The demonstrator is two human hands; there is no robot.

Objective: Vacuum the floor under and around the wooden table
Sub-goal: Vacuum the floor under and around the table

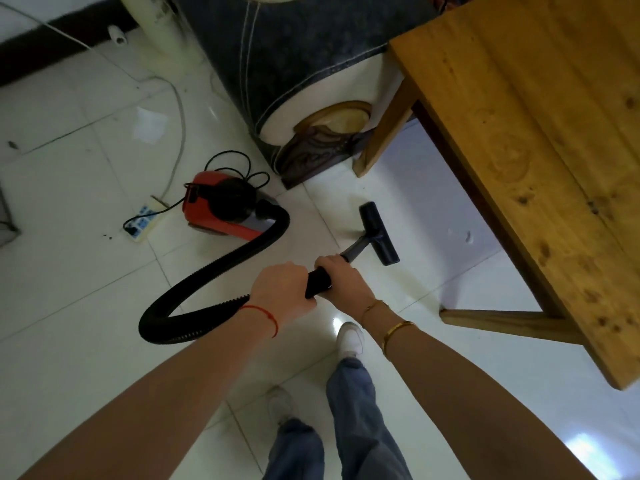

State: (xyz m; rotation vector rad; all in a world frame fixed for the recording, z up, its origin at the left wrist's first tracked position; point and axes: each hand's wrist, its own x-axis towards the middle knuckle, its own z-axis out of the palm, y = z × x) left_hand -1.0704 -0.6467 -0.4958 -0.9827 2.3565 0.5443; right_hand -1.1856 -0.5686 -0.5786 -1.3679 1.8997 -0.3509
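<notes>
White tile floor (86, 278), sofa (294, 64) beside wooden table (536, 133), power strip (143, 220) near vacuum (221, 209)

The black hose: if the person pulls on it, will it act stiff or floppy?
Probably floppy: the hose already lies in a loose S-curve on the floor. Its ribbed wall suggests easy bending. A hard tug would likely drag the small red vacuum along.

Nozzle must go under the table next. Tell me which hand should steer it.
Right. The right hand grips the wand nearer the nozzle and the wooden table; the left hand holds the hose end.
</notes>
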